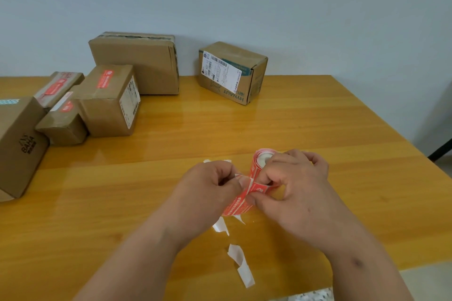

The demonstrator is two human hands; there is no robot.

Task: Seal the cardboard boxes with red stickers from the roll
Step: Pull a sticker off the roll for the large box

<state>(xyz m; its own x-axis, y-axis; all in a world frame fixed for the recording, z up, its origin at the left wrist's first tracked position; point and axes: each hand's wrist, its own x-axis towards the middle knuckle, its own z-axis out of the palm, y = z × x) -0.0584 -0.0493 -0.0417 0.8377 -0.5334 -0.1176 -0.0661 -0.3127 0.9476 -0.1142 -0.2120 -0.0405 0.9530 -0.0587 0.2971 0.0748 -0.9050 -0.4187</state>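
Roll [263, 161] is gripped above the table [171, 190] by the right hand [298, 186]; its sticker [241, 203] is pinched by the left hand [210, 186]. White scraps [241, 264] lie beneath. Boxes [110, 102] marked "HYNAUT" [232, 73] and "BAHA" [19, 144] stand behind.

A small roll of red printed stickers [260, 161] stands on edge, one red sticker [241, 200] peeling off (white backing trailing). Six brown cardboard boxes [137, 61] sit behind; three at left wear red stickers.
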